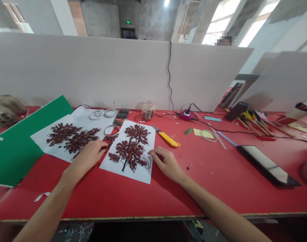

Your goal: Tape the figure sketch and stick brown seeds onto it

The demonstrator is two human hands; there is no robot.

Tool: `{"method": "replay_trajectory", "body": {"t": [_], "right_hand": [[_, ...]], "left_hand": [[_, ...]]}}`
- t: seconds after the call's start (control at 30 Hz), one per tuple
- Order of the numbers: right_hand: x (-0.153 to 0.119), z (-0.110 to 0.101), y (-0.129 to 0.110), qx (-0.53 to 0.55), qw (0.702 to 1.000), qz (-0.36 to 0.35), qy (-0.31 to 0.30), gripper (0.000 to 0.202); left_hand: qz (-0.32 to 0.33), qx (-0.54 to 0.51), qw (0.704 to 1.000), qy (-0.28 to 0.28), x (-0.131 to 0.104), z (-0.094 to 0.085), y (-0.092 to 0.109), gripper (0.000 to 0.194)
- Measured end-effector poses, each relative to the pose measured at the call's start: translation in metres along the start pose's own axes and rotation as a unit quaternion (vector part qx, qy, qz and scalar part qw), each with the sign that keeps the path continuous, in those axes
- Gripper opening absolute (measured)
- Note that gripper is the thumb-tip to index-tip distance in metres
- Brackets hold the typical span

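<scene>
A white sheet [143, 176] lies before me, with a black outline drawing partly covered by glossy dark-brown seeds [130, 151]. My right hand [167, 164] rests at its right edge, thumb and forefinger close together by uncovered drawn outlines. Whether anything is between those fingertips is too small to tell. My left hand [89, 154] reaches over a small pile of loose seeds [110, 140] left of this sheet, its fingertips slightly apart. Under and beyond that hand lies another sheet [39, 136] with similar seed clusters [64, 132], partly hidden by the hand.
Right of the sheet lies a yellow utility knife [170, 139]. Tape rolls [111, 130], a jar [148, 111] and a purple power adapter [185, 115] stand toward the white partition [105, 74]. A green board [17, 158] is left; a black-edged tablet [267, 164] is right.
</scene>
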State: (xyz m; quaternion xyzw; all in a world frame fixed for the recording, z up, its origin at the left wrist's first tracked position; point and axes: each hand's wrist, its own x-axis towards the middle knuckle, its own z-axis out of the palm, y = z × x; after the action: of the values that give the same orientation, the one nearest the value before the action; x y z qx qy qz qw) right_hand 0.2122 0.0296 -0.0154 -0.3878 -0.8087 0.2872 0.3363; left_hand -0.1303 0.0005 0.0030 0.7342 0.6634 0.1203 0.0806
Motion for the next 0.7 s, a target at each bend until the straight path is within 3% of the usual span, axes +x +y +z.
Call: {"method": "replay_trajectory", "body": {"t": [0.27,0.43,0.53,0.7], "right_hand": [[0.000,-0.001,-0.003,-0.005,1.000,-0.003,-0.008,0.028],[0.000,0.000,-0.003,0.000,1.000,-0.005,-0.005,0.027],[-0.001,0.001,-0.004,0.002,1.000,-0.014,0.004,0.025],[-0.003,0.004,-0.007,0.024,0.997,-0.068,0.012,0.023]], "left_hand": [[-0.023,0.025,0.999,0.008,0.000,0.012,0.010,0.025],[-0.033,-0.077,0.995,0.057,0.002,0.003,0.014,0.020],[-0.020,-0.246,0.967,0.062,0.006,0.003,0.046,0.017],[0.053,-0.500,0.862,-0.055,0.024,0.032,0.113,0.022]]}}
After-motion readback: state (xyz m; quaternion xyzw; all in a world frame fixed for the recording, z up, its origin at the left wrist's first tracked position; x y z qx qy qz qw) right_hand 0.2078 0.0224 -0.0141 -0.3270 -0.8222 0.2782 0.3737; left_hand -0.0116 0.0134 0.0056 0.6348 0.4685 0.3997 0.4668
